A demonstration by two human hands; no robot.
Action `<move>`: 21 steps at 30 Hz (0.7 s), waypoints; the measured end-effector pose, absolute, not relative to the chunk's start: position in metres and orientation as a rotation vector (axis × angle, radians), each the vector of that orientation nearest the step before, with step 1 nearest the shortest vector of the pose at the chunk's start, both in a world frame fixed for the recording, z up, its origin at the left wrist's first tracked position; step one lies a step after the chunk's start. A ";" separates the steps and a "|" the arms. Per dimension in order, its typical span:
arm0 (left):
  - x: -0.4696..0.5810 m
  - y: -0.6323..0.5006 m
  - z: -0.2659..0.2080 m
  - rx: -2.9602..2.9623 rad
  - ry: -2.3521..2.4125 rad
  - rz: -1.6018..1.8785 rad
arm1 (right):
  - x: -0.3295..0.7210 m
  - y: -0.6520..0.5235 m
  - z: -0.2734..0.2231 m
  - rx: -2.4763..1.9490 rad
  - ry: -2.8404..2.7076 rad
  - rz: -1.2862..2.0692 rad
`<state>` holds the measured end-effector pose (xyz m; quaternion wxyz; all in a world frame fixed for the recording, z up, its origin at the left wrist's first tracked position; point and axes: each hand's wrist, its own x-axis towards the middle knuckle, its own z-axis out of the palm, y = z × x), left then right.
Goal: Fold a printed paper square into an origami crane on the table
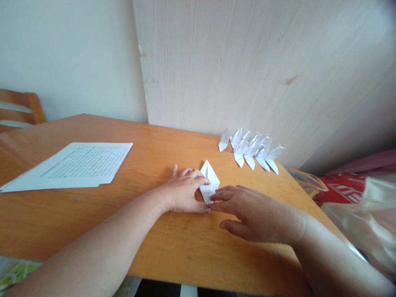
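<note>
A small kite-shaped piece of folded white paper with some print lies flat on the wooden table. My left hand reaches over its left side and holds it, fingers on its middle and thumb at the bottom tip. From the right, my right hand comes up to the paper's lower right edge. Its fingers are stretched out and its thumb stands apart; whether the fingertips press on the paper I cannot tell.
Several folded paper figures stand in rows at the back right. A stack of printed sheets lies at the left. A pale wooden panel borders the table's back. Bags sit beyond the right edge; a chair is at far left.
</note>
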<state>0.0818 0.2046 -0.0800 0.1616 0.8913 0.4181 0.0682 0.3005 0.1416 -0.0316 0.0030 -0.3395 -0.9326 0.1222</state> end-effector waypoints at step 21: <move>0.083 0.203 -0.078 2.535 1.217 0.174 | 0.297 0.135 -0.031 -1.117 -2.937 0.339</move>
